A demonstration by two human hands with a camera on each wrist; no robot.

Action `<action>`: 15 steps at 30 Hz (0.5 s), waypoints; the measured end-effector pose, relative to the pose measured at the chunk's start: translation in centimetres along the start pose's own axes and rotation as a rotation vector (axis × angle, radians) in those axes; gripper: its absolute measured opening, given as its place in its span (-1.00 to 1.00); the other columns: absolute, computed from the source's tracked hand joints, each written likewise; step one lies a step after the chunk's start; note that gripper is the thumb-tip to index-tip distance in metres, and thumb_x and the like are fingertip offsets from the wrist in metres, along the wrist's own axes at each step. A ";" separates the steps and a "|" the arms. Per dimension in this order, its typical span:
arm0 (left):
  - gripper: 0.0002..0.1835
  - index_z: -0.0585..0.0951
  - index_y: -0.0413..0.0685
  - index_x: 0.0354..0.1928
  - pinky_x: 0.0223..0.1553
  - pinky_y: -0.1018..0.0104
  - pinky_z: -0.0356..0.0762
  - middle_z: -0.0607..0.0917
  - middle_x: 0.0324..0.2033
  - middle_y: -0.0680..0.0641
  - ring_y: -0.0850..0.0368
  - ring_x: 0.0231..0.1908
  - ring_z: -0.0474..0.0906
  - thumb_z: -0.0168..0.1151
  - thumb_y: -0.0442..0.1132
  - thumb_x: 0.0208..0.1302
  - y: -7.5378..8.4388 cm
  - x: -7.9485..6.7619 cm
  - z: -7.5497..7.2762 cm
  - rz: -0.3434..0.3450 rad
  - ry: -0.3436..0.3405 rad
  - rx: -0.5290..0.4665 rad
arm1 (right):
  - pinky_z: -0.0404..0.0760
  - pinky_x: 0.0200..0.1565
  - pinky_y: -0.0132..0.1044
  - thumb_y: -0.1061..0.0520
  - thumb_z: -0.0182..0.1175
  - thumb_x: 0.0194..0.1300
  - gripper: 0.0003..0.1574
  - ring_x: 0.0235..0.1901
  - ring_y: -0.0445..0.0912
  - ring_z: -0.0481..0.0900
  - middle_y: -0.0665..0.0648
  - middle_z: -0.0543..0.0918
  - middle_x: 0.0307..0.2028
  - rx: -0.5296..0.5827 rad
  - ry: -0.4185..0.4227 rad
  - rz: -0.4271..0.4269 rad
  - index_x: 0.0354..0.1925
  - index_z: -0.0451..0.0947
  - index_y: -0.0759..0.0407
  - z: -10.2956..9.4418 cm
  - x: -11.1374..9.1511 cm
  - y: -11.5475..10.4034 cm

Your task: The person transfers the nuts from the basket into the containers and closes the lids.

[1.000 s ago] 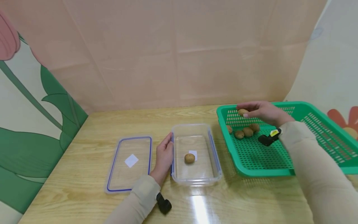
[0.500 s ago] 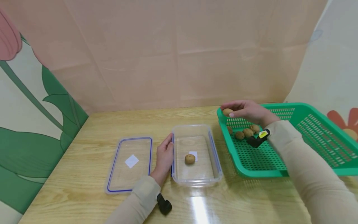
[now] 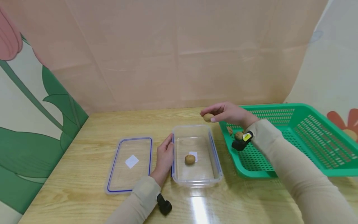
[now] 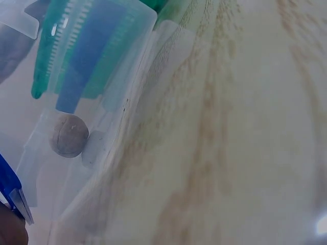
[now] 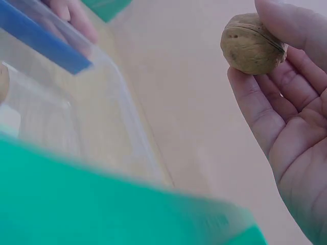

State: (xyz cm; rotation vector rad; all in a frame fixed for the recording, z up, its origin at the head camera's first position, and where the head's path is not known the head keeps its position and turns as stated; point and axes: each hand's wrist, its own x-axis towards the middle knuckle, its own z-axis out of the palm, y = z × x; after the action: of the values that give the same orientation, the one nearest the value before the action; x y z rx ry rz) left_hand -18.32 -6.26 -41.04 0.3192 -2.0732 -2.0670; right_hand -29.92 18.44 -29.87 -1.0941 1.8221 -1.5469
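Between thumb and fingertips my right hand point(image 3: 229, 114) pinches a walnut point(image 5: 253, 45), held up past the far right corner of a clear plastic food container point(image 3: 197, 180). A second walnut point(image 3: 190, 160) lies on the container's floor beside a small white square. My left hand point(image 3: 164, 157) rests along the container's left wall, its fingers extended against the side by the blue clip. In the green basket point(image 3: 251, 173) at right, a walnut point(image 3: 239, 135) shows beside the wrist camera, with another near the basket's left wall. My right wrist and sleeve hide part of the basket.
The container's lid point(image 3: 120, 177), with a blue seal and a white square, lies flat on the wooden table point(image 3: 84, 155) left of my left hand. A pinkish sheet point(image 3: 167, 62) hangs behind the table's back edge.
My right hand has carried the walnut leftward, from above the green basket out past its left rim. The left hand and the container stay where they were.
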 end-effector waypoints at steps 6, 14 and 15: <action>-0.57 0.43 -0.08 0.21 0.30 0.21 0.26 0.42 0.23 -0.06 0.05 0.28 0.28 -0.05 -0.37 0.29 0.0 0.1 0.1 0.009 0.004 -0.005 | 0.54 0.05 -0.40 0.32 0.17 0.19 -0.55 0.04 -0.20 0.52 -0.01 0.61 0.02 -0.003 -0.011 -0.008 0.08 0.53 0.12 1.3 1.5 -0.4; -0.56 0.43 -0.09 0.21 0.30 0.20 0.25 0.42 0.23 -0.07 0.04 0.28 0.28 -0.05 -0.38 0.28 0.0 0.2 0.2 0.013 0.004 -0.012 | 0.50 0.12 -0.35 0.27 0.21 0.17 -0.50 0.14 -0.19 0.44 -0.02 0.60 0.03 -0.036 -0.063 0.011 0.11 0.46 0.31 2.7 3.5 -0.2; -0.56 0.43 -0.09 0.21 0.30 0.20 0.25 0.42 0.23 -0.07 0.04 0.28 0.28 -0.05 -0.38 0.28 0.0 0.2 0.2 0.015 0.005 -0.008 | 0.48 0.14 -0.35 0.26 0.22 0.16 -0.48 0.16 -0.19 0.42 0.00 0.60 0.04 -0.046 -0.067 0.021 0.11 0.45 0.35 2.9 3.7 -0.2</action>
State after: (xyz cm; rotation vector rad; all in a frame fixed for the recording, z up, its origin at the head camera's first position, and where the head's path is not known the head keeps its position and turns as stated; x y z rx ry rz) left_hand -18.58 -6.14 -41.01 0.3059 -2.0579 -2.0629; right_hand -29.58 13.71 -29.90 -1.1308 1.8268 -1.4457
